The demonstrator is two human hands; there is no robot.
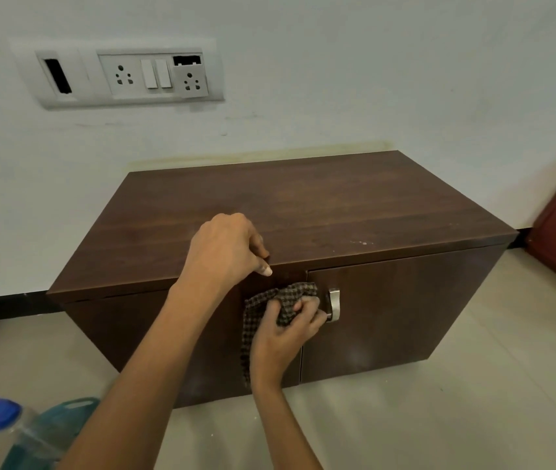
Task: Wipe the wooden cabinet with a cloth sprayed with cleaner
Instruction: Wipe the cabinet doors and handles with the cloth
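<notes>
Two hands (225, 247) share the job — the left one curls over the cabinet (303, 205) top's near edge, holding nothing, likely for balance. The right hand (286, 329) clutches a bunched checked cloth (263, 307) against the front, just left of the handle (334, 305).

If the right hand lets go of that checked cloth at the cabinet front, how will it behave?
The checked cloth is probably floppy: its free end hangs limp below the right hand. It looks thin and light, so it would likely drop to the floor rather than cling to the cabinet door.
</notes>
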